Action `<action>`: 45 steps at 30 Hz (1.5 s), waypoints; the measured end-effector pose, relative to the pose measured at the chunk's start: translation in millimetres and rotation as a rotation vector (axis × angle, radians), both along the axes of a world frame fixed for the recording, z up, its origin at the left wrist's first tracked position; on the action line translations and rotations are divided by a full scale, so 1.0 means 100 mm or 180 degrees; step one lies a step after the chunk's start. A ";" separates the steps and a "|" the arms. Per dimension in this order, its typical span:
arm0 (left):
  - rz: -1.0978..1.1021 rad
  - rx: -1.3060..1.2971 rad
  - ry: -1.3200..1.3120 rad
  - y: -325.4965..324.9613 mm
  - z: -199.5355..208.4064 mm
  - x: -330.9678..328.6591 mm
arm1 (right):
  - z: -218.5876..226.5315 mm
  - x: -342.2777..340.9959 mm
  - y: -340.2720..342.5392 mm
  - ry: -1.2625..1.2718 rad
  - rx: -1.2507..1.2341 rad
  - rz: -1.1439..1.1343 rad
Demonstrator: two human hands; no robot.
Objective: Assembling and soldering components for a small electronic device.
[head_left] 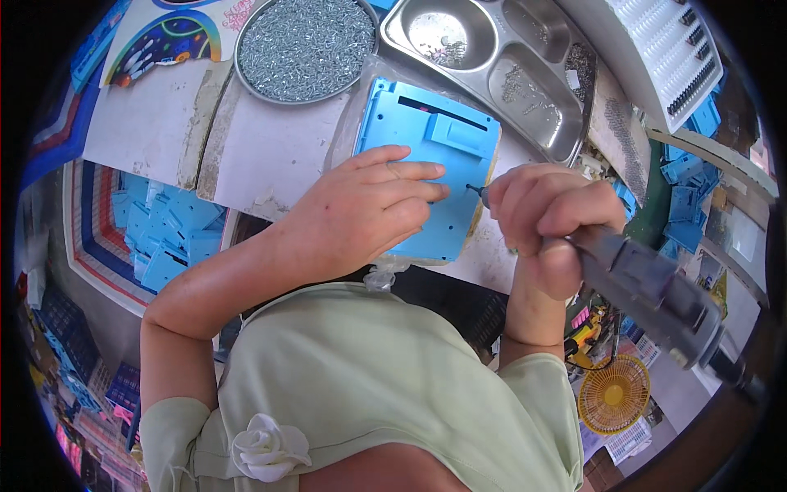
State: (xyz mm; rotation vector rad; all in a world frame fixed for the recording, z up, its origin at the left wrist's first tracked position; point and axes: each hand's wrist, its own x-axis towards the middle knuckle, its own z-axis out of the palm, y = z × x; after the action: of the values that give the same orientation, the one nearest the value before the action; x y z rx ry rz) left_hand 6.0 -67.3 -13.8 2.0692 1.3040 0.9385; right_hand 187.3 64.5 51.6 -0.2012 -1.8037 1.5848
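Dark electric screwdriver (648,275), any markings illegible, tight in right fingers (580,207); left fingers (416,170) outstretched across blue panel (400,127)

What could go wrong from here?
The long, dark grey electric screwdriver in the right hand has its tip close to the bare fingers of the left hand; a slip could jab them. The rectangular light blue plastic panel under that hand might shift if pushed sideways, and the tip could scratch it.
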 end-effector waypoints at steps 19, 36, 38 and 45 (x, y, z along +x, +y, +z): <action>0.1089 0.0353 -0.0874 -0.07 0.01 -0.12 | 0.17 -0.37 -0.06 0.1074 -0.0558 0.0792; 0.1115 0.0907 -0.0281 0.14 0.08 -0.59 | 0.30 -0.69 0.16 0.0805 -0.0376 0.0951; 0.1132 0.0819 -0.0360 0.11 0.08 -0.58 | 0.29 -0.67 0.16 0.0809 -0.0433 0.0957; 0.1149 0.0873 -0.0289 0.07 0.07 -0.55 | 0.37 -0.70 0.12 0.0433 -0.0528 0.0976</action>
State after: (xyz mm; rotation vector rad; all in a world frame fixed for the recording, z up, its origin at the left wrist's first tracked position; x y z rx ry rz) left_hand -48.5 -60.2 -6.8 1.9908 1.6073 1.4211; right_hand 117.7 76.2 88.9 0.1114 -1.6568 1.9148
